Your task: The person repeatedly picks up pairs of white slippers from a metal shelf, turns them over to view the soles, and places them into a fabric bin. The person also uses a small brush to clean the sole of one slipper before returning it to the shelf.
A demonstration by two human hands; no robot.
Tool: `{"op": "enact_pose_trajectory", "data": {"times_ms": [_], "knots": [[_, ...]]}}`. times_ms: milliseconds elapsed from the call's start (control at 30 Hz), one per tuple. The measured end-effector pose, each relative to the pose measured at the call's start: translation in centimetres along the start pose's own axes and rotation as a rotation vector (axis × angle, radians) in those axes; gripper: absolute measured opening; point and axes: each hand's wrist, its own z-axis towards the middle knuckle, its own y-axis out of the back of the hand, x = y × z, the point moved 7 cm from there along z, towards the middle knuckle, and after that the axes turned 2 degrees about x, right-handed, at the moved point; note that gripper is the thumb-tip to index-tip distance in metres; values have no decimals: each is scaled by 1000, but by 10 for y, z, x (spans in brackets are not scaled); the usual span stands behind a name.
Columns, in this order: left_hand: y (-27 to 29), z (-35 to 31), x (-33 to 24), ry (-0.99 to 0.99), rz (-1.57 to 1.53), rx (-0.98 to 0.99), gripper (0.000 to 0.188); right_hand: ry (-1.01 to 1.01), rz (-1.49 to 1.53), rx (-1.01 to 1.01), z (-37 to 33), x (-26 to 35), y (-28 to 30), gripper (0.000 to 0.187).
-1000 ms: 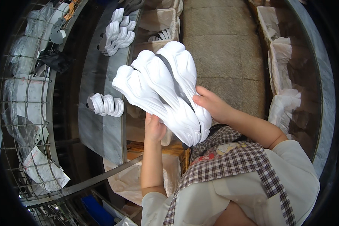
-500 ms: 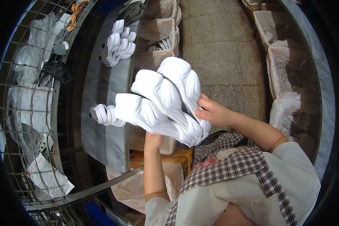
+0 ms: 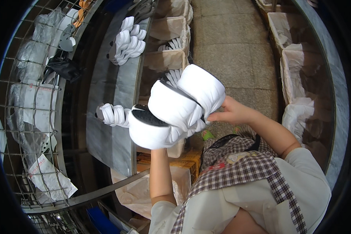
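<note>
Three white shoe soles (image 3: 171, 105) with black insides are held in front of me, side by side, their thick rounded ends turned up toward me. My right hand (image 3: 231, 112) closes on their right side, thumb against the white edge. From below, my left hand (image 3: 159, 151) bears the left part of the bunch; its fingers are hidden behind the soles. Just left of the bunch, a row of white soles (image 3: 112, 115) lies on the grey marbled bench (image 3: 109, 152). Farther along the bench stands a cluster of white soles (image 3: 129, 45).
Lined bins (image 3: 165, 58) run beside the bench, some with white soles inside. More lined bins (image 3: 294, 78) stand right of the tiled aisle (image 3: 232, 46). A wire mesh rack (image 3: 39, 117) with plastic bags and papers is at left. A yellow crate (image 3: 193, 165) sits below.
The bunch of soles has tipped in my hands, so the rounded ends and black insides now face me more. My right hand has shifted slightly right.
</note>
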Motion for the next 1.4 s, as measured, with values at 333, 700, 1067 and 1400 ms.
{"op": "enact_pose_trajectory", "data": {"times_ms": [333,700,1067,1400], "knots": [[-55,20,-45,-21,-645,-93,51,299,-167,-107,5,-1,11,41],[-60,15,-57,-47,-748,-64,50,113,481,-63,-11,-25,-21,57],[-70,29,-76,-141,-855,-256,50,164,246,-187,-15,-13,-17,60],[-83,-4,-36,-65,-1364,212,47,12,1494,-260,-16,-26,1,75]]}}
